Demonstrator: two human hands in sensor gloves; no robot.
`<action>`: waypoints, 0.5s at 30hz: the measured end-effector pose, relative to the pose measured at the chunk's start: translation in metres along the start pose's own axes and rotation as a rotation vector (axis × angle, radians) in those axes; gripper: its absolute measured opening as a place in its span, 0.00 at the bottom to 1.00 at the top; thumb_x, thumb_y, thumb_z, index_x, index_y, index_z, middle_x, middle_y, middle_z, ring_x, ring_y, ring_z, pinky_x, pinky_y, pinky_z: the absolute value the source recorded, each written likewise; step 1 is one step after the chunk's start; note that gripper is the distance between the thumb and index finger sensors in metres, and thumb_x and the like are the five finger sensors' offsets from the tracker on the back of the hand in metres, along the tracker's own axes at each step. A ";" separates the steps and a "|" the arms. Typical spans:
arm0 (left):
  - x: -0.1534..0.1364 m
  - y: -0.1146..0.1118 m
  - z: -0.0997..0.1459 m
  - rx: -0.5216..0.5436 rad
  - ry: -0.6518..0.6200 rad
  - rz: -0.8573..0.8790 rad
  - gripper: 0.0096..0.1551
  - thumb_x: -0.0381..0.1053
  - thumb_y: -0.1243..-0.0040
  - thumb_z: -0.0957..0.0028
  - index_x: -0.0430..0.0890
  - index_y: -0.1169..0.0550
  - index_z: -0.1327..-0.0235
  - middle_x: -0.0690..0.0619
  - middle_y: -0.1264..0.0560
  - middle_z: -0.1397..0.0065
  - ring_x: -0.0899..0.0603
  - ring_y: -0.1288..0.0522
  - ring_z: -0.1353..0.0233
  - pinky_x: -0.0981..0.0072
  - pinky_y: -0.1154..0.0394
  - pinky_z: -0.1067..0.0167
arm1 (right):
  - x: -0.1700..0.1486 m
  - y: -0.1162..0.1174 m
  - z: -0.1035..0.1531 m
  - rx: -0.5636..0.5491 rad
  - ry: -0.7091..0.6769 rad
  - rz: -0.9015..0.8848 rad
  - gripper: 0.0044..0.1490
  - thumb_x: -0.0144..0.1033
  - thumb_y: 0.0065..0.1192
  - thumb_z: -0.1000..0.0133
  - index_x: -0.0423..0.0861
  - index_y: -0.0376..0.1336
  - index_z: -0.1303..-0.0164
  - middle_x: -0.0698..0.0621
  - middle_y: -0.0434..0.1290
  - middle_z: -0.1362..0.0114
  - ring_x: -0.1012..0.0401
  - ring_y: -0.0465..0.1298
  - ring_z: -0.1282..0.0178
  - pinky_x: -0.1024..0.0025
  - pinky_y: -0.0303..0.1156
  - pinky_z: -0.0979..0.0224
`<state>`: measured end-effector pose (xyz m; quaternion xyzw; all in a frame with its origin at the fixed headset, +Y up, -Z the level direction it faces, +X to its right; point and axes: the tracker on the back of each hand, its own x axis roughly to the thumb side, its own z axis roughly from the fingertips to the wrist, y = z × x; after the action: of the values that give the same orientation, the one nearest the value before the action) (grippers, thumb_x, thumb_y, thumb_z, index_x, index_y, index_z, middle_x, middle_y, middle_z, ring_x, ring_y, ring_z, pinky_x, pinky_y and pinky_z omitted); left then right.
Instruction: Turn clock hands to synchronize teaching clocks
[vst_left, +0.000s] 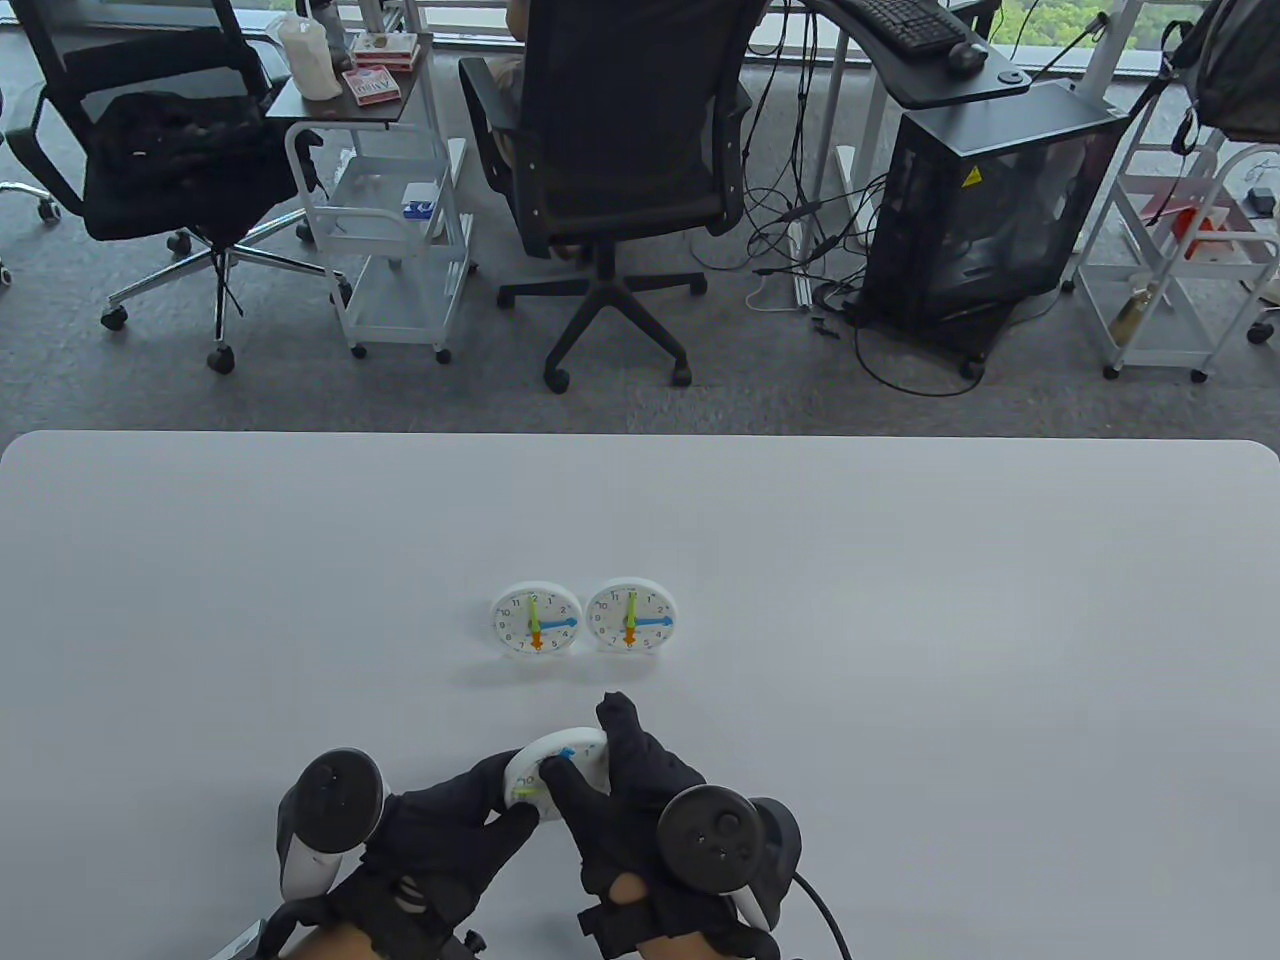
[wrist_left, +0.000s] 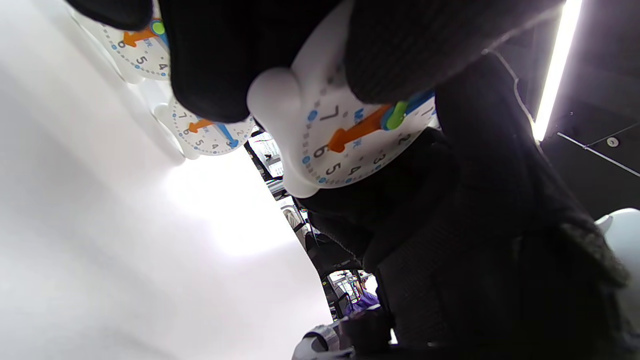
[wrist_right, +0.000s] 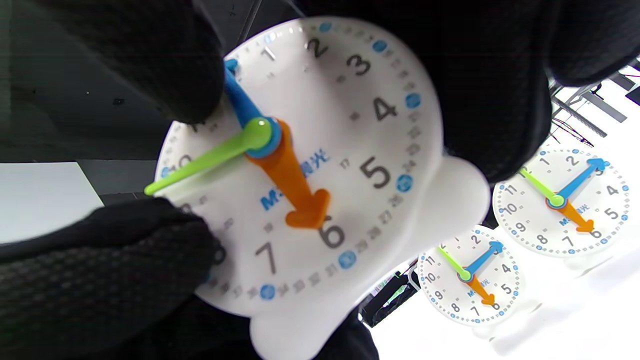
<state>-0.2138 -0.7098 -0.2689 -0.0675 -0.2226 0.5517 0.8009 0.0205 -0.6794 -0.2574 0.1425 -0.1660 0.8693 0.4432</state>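
Observation:
Both hands hold a white teaching clock (vst_left: 565, 765) just above the table's near edge. My left hand (vst_left: 490, 805) grips its left side. My right hand (vst_left: 600, 765) grips its right edge, and one fingertip (wrist_right: 190, 75) presses on the blue hand near 12. On this clock (wrist_right: 350, 150) the orange hand points at 6 and the green hand lies between 9 and 10. It also shows in the left wrist view (wrist_left: 345, 150). Two more clocks stand side by side at mid-table, the left one (vst_left: 536, 621) and the right one (vst_left: 631, 617), both with green at 12, blue at 3 and orange at 6.
The white table (vst_left: 900, 600) spreads wide around the clocks. Beyond its far edge stand office chairs (vst_left: 610, 150), white carts (vst_left: 390, 230) and a black computer case (vst_left: 990, 200) on the floor.

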 end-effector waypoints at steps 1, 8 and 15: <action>0.000 0.000 0.000 -0.001 0.002 0.004 0.29 0.52 0.33 0.44 0.48 0.26 0.30 0.43 0.18 0.32 0.30 0.20 0.37 0.25 0.36 0.38 | 0.000 0.000 0.000 0.000 0.000 -0.001 0.55 0.62 0.62 0.44 0.22 0.61 0.33 0.33 0.77 0.42 0.40 0.83 0.56 0.35 0.70 0.47; 0.001 0.000 0.000 -0.004 0.005 0.022 0.29 0.52 0.34 0.44 0.49 0.26 0.30 0.43 0.18 0.32 0.30 0.20 0.37 0.25 0.36 0.38 | -0.001 -0.002 0.000 -0.008 0.007 -0.020 0.54 0.60 0.62 0.44 0.22 0.62 0.33 0.34 0.78 0.43 0.41 0.83 0.57 0.35 0.71 0.47; 0.001 0.000 -0.001 -0.009 0.014 0.053 0.29 0.52 0.34 0.44 0.49 0.26 0.30 0.43 0.18 0.32 0.30 0.20 0.37 0.25 0.36 0.38 | -0.003 -0.004 0.000 -0.015 0.017 -0.041 0.52 0.59 0.62 0.44 0.23 0.63 0.34 0.35 0.79 0.44 0.42 0.84 0.58 0.36 0.71 0.47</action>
<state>-0.2138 -0.7089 -0.2694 -0.0809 -0.2175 0.5711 0.7874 0.0256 -0.6791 -0.2582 0.1351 -0.1659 0.8600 0.4633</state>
